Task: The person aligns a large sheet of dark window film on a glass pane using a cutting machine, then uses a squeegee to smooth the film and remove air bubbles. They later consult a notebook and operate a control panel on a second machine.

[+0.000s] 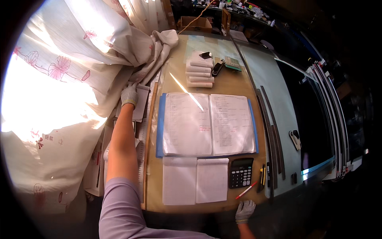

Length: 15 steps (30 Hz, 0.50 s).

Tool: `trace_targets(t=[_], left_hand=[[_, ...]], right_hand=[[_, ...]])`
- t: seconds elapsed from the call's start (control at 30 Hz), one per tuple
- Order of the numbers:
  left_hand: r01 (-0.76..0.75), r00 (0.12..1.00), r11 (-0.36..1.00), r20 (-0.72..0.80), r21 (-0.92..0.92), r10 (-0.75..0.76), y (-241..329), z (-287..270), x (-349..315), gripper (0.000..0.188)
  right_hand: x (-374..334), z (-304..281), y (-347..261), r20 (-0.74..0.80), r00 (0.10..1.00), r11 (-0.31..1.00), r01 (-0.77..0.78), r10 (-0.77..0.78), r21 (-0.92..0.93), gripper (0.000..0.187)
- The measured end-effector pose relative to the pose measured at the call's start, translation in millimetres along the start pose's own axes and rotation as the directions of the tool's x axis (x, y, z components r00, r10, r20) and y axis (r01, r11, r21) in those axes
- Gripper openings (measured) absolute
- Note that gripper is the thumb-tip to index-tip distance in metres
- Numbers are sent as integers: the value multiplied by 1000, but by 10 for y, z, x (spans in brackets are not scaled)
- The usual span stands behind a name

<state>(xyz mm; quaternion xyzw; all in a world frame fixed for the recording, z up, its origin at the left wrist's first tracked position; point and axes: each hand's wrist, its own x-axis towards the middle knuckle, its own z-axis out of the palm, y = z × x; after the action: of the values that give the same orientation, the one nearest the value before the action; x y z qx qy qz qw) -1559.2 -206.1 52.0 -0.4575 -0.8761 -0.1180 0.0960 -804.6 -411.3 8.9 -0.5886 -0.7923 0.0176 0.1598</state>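
My left hand (129,95), in a pale knitted glove, reaches far along the table's left side, under the edge of the flowered curtain (73,83). It lies against a grey-white pad of paper (142,104); its fingertips are partly lost in the curtain's folds, so its grip is unclear. My right hand (245,211), gloved likewise, rests at the table's front edge with fingers extended and nothing in it. Just beyond it lie a red-and-white pen (246,190), a yellow-and-black utility knife (261,178) and a black calculator (240,173).
An open blue folder of written sheets (232,125) fills the table's middle, with an open notebook (212,181) nearer me. Farther back are a row of folded paper pads (199,74), a stapler (217,67) and a green-edged calculator (232,62). Dark strips (273,139) lie right.
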Motion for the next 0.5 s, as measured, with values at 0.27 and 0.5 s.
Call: trace_targets(t=[0.27, 0.5], left_hand=[[-110, 985, 924, 163, 367, 53, -232, 405, 530, 40], [-105, 987, 942, 150, 319, 59, -222, -218, 586, 27]], right_hand=[[-5, 21, -29, -3, 999, 994, -46, 45, -95, 18], [18, 28, -38, -8, 995, 990, -100, 99, -97, 20]])
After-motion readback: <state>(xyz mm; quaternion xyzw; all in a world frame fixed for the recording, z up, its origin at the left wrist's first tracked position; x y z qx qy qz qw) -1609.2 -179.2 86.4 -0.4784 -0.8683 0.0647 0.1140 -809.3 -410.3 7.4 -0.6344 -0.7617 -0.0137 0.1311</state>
